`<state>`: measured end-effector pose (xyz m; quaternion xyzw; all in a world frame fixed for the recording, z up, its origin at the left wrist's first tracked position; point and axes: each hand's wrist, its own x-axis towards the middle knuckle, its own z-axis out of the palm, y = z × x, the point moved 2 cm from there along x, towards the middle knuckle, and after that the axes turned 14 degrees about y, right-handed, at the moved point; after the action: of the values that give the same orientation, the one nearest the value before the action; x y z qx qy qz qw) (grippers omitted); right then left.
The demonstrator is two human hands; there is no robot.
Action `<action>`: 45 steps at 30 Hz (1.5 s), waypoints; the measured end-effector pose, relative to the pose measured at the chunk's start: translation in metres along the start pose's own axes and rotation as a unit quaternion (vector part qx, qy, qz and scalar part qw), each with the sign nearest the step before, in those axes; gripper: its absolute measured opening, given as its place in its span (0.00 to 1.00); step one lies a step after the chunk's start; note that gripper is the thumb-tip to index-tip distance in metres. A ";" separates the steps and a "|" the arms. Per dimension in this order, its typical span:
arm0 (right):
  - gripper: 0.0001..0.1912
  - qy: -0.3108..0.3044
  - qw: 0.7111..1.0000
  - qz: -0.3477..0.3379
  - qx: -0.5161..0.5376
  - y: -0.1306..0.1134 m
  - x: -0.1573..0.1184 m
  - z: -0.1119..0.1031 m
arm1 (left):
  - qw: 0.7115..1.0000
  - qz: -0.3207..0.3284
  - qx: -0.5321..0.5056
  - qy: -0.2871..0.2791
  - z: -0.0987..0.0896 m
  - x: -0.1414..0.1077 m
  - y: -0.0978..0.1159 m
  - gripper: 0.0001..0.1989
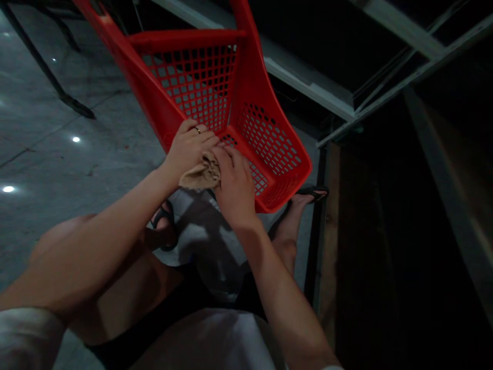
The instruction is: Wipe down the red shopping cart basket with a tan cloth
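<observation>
A bunched tan cloth [202, 173] sits between my two hands at the near rim of a red plastic basket [154, 105]. My left hand [192, 146], with a ring on one finger, is curled over the rim side with the cloth under its palm. On the other side, the fingers of my right hand [235, 180] bend around the cloth, and their tips point into the basket. The thumbs are mostly hidden. Through the lattice walls and floor of the basket, the grey ground shows.
The basket stands tilted away on a grey concrete floor [46, 149]. A metal shelf frame [331, 103] runs along the right, with a wooden board [330, 231] below it. Dark metal legs [57, 87] stand at upper left. My sandalled feet flank the basket.
</observation>
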<state>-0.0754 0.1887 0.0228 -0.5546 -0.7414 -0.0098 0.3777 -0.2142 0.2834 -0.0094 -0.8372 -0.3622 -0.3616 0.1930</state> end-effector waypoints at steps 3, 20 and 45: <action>0.24 -0.011 0.995 -0.056 -0.080 0.002 -0.004 -0.002 | 1.000 0.005 0.008 0.017 -0.002 0.000 -0.005 0.25; 0.19 0.043 0.988 -0.097 -0.115 0.045 -0.054 -0.026 | 0.991 -0.062 -0.109 -0.039 0.002 0.017 0.040 0.25; 0.17 -0.057 0.966 -0.253 -0.023 0.043 -0.040 -0.010 | 0.994 -0.009 -0.089 -0.064 -0.012 0.010 0.019 0.23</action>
<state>-0.0302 0.1683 -0.0106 -0.3575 -0.8774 -0.0906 0.3068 -0.2013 0.2686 0.0045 -0.8694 -0.3474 -0.3395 0.0905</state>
